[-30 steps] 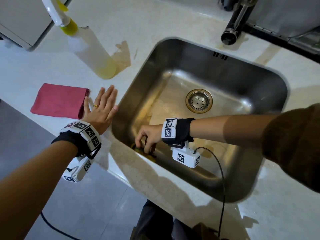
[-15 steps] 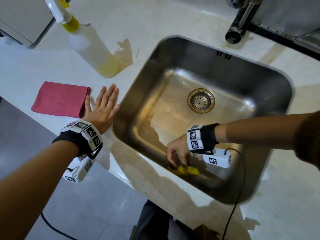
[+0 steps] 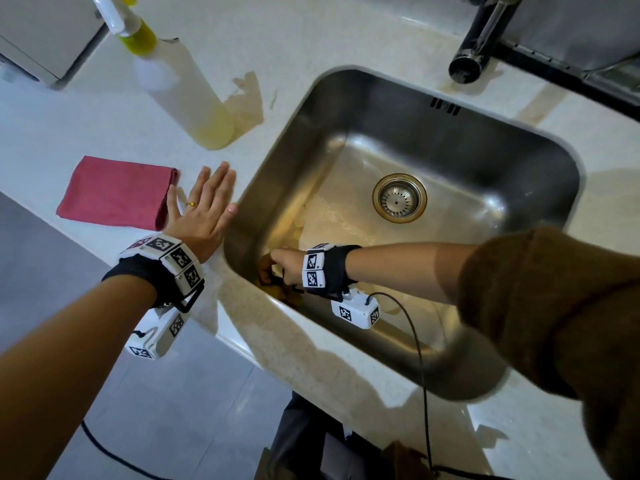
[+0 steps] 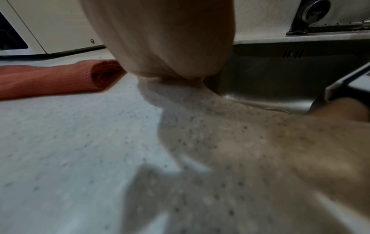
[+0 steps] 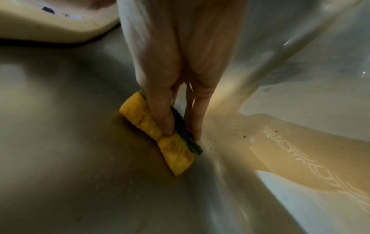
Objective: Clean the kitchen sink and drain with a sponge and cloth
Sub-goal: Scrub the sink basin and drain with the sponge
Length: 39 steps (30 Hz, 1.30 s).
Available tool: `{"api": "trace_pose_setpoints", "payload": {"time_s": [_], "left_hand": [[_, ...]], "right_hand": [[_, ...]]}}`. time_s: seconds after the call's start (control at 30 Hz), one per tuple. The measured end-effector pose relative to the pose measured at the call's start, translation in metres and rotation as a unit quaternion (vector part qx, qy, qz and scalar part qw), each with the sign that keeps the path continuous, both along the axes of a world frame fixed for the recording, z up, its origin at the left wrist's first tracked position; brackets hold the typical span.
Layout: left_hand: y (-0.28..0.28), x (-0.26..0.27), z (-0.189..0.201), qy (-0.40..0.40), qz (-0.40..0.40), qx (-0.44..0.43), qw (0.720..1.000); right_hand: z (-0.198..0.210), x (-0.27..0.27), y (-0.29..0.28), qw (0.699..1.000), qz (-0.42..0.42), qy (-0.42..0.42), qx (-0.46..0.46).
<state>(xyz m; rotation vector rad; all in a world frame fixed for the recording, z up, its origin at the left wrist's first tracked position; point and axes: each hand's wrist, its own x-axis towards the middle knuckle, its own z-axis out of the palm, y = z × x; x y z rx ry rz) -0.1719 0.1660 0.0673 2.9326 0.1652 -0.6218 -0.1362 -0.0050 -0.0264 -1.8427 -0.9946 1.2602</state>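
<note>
The steel sink (image 3: 398,109) has a round drain strainer (image 3: 399,198) in its floor. My right hand (image 3: 282,268) is down in the near-left corner and pinches a yellow sponge (image 3: 277,292) with a green scrub side. In the right wrist view the thumb and fingers (image 5: 200,110) squeeze the sponge (image 5: 176,156) on edge against the sink's wall. My left hand (image 3: 204,209) lies flat on the counter beside the sink's left rim, fingers straight, holding nothing. A folded red cloth (image 3: 114,192) lies just left of that hand, and shows in the left wrist view as a red roll (image 4: 50,79).
A spray bottle (image 3: 183,84) with yellowish liquid stands on the counter behind the cloth. The dark tap (image 3: 474,46) reaches over the sink's back right. A black cable (image 3: 420,375) hangs from my right wrist over the front rim. The counter's front edge (image 3: 242,351) runs below my left wrist.
My right hand slid the sponge right along the sink's front wall, then back left into the near-left corner. My left hand stayed flat on the counter.
</note>
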Motion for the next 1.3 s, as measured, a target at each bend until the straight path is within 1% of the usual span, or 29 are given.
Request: {"api": "trace_pose_setpoints", "payload": {"time_s": [0.07,0.17,0.27,0.37,0.43,0.53,0.57,0.6,0.67,0.77,0.83,0.87,0.93,1.0,1.1,1.13,1.3], "left_hand": [[0.001,0.000,0.000,0.001,-0.002,0.002,1.000],[0.000,0.000,-0.002,-0.001,0.001,0.013,1.000],[-0.003,0.000,-0.001,-0.003,0.011,0.019,1.000],[-0.004,0.000,0.000,0.000,0.013,0.024,1.000],[-0.004,0.000,0.000,-0.004,0.011,0.027,1.000],[-0.005,-0.001,-0.001,-0.011,0.008,0.042,0.999],[-0.006,-0.001,-0.001,-0.016,0.007,0.049,0.999],[-0.007,-0.001,0.000,-0.018,0.007,0.055,0.998],[-0.012,0.002,0.002,-0.027,0.013,0.067,0.997],[-0.026,0.009,0.006,-0.041,0.037,0.086,0.995],[-0.035,0.014,0.004,-0.034,0.061,0.078,0.994],[-0.039,0.016,0.002,-0.032,0.069,0.076,0.994],[-0.045,0.018,-0.002,-0.027,0.084,0.073,0.993],[-0.049,0.019,-0.005,-0.023,0.101,0.068,0.992],[-0.055,0.021,-0.007,-0.023,0.125,0.070,0.989],[-0.057,0.022,-0.008,-0.025,0.131,0.073,0.988],[-0.065,0.025,-0.015,-0.043,0.156,0.080,0.984]], "right_hand": [[0.003,0.001,-0.010,0.999,0.039,-0.002,-0.012],[0.010,-0.001,-0.025,0.996,0.069,-0.033,-0.036],[0.020,0.003,-0.039,0.990,0.133,0.023,-0.040],[0.025,0.004,-0.054,0.977,0.192,0.067,-0.072],[0.022,0.003,-0.064,0.963,0.235,0.079,-0.102],[0.019,0.002,-0.075,0.925,0.334,0.093,-0.156],[0.017,0.005,-0.076,0.918,0.347,0.099,-0.164],[0.014,0.008,-0.076,0.920,0.337,0.099,-0.177],[0.010,0.011,-0.074,0.942,0.260,0.099,-0.187],[0.015,0.005,-0.068,0.980,0.116,0.088,-0.137],[0.017,-0.002,-0.064,0.990,0.036,0.091,-0.106],[0.017,-0.006,-0.063,0.991,0.017,0.090,-0.094],[0.021,-0.010,-0.065,0.992,0.020,0.086,-0.085],[0.030,-0.010,-0.070,0.991,0.041,0.093,-0.088],[0.036,-0.006,-0.081,0.986,0.095,0.095,-0.102],[0.036,-0.005,-0.088,0.982,0.123,0.098,-0.106],[0.037,-0.012,-0.121,0.945,0.225,0.184,-0.153]]}}
